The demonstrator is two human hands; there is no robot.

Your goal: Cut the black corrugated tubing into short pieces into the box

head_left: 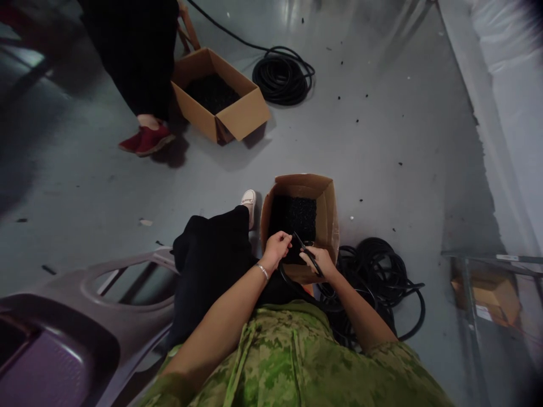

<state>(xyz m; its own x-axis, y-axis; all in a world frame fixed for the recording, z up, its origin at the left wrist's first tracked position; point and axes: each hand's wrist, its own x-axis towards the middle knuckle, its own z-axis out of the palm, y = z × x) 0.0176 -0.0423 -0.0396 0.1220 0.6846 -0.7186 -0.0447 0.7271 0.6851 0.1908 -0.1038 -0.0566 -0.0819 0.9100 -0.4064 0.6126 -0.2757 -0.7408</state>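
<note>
Over a cardboard box [333,220], my left hand [278,247] is closed in a pinch around a black hose [291,281]. The hose runs back under my right forearm toward a tangled coil at my right. My right hand [320,260] grips black-handled scissors [313,261], whose dark blades point up and left, close to my left fingertips. Whether the blades touch the hose cannot be made out. Many small black pieces [299,212] fill the bottom of the box below my hands.
Black hose coils [375,260] lie right of the box. Ahead, another person's leg [139,62] stands beside an open carton [244,113] of black pieces, near a second hose coil [282,76]. A grey plastic chair [139,263] is at left; a metal rack [469,294] at right.
</note>
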